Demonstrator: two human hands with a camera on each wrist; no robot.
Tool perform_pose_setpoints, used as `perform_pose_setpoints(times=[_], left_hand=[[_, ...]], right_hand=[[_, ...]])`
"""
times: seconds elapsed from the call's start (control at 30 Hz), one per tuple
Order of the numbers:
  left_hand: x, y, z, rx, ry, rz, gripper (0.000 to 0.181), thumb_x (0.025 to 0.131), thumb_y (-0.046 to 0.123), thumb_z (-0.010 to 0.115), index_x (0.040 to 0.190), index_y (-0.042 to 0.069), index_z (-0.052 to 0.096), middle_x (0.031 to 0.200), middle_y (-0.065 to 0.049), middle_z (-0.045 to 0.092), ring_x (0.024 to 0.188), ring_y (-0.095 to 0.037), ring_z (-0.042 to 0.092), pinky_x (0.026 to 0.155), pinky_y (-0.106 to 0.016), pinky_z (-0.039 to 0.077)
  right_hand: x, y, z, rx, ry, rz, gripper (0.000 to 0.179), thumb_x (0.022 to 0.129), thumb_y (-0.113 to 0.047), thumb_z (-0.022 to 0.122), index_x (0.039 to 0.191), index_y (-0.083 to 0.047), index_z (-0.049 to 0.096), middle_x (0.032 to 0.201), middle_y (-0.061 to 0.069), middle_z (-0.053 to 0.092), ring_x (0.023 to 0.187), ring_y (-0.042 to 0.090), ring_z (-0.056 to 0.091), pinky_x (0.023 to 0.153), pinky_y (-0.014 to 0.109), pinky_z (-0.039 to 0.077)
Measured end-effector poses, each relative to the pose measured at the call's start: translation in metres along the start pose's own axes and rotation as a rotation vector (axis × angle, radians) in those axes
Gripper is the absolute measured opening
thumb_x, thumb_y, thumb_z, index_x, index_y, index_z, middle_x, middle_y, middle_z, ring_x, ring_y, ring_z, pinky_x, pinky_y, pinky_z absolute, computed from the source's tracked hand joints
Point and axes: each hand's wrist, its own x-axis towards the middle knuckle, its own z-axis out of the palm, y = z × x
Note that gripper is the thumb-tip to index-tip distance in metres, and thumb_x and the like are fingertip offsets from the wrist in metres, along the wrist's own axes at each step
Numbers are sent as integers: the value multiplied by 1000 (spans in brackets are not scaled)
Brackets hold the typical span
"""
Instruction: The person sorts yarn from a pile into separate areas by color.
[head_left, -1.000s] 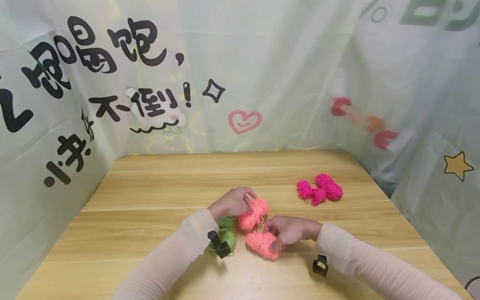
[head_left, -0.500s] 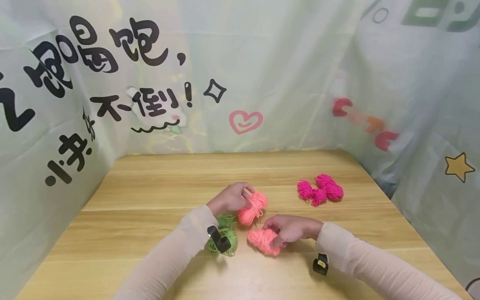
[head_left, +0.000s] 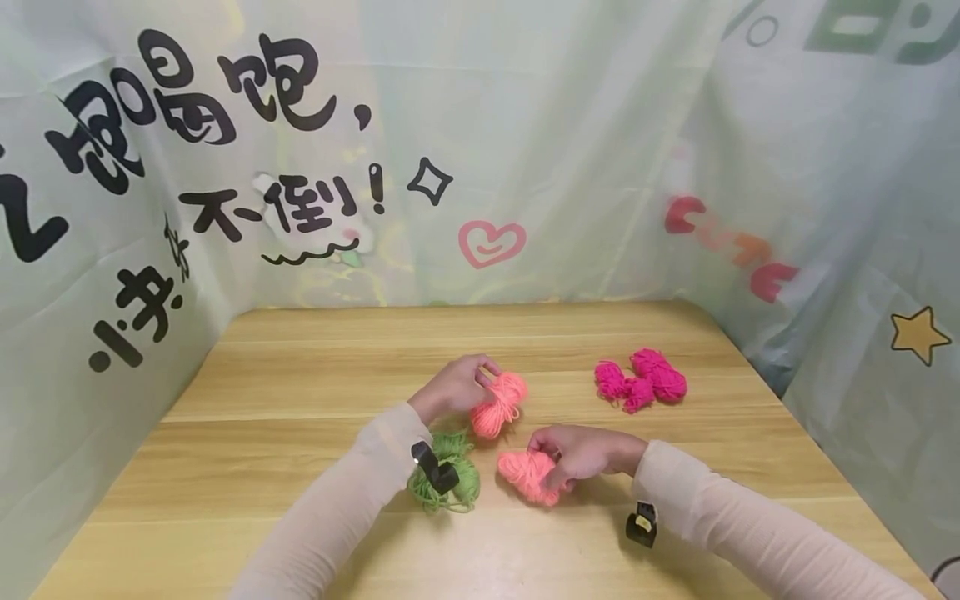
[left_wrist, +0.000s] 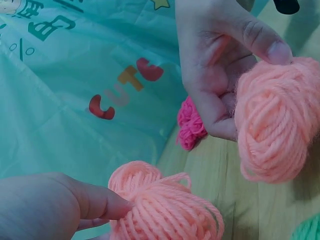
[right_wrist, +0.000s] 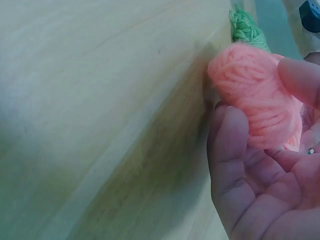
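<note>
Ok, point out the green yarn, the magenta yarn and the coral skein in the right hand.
Green yarn (head_left: 467,482): head view, on its right-hand lobe.
Magenta yarn (head_left: 657,376): head view, on its largest bundle.
Coral skein (right_wrist: 255,92): right wrist view, on the middle of its strands.

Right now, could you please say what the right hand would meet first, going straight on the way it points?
Holding a peach yarn bundle, the right hand would probably meet the green yarn first, though the hand's height is unclear.
</note>
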Motion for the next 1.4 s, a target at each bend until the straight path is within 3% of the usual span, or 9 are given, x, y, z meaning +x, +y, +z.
perform_pose_setpoints(times=[0.37,0.7,1.0,1.4], left_hand=[[6,-7,-5,-41,28,4,39,80,1,72,117,6,61,99,-9,59,83,-22,59,64,-29,53],[7,-9,-7,-70,49,-10,37,80,-1,72,115,6,61,96,-9,60,80,-21,59,61,-28,51],[7,-11,-7,-60,62,-21,36,80,0,72,114,6,61,95,-9,60,81,-21,59,63,-28,51],[5,-12,-8,-78,74,-23,36,79,-1,73,114,5,61,95,-10,60,81,-21,58,62,-27,50]], right_hand=[[-1,0,-6,24,-55,-26,51,72,7,66,121,-3,55,93,13,59,64,17,53,57,27,47],[-4,-3,-10,34,-53,-43,46,68,10,63,112,-3,55,96,13,58,68,18,53,59,29,47],[-5,-7,-14,134,-113,-79,72,66,10,59,135,-7,48,114,15,56,87,23,58,68,32,52],[-5,-13,-17,277,-174,-118,58,68,10,54,124,0,45,103,13,60,78,17,60,63,25,53]])
